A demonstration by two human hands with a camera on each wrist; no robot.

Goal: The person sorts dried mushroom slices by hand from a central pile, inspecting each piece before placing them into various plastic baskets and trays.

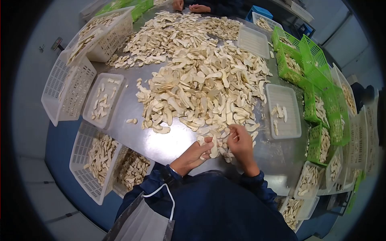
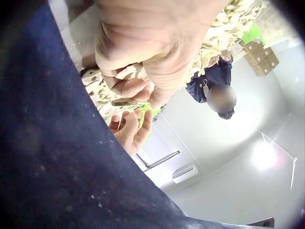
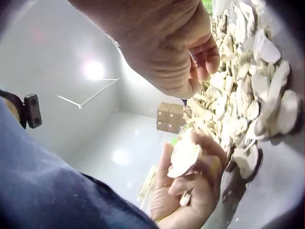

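My left hand [image 1: 193,156] holds several pale mushroom slices at the near edge of the heap. One broad slice [image 3: 185,158] stands out between thumb and fingers, and a small piece [image 3: 185,198] shows lower by the fingers. In the left wrist view, a slice edge [image 2: 125,102] pokes past the fingertips. Just to the right, my right hand [image 1: 241,142] hovers beside the left with fingers bent inward; I cannot tell whether they pinch a small piece. Beyond both hands spreads a big heap of mushroom slices [image 1: 201,84] on the metal table [image 1: 136,138].
Shallow white trays with a few slices stand left [image 1: 86,116] and right [image 1: 298,116] of the heap. White perforated baskets [image 1: 86,86] line the left side, green baskets [image 1: 309,106] the right. Another person's hands [image 1: 197,8] are at the far edge.
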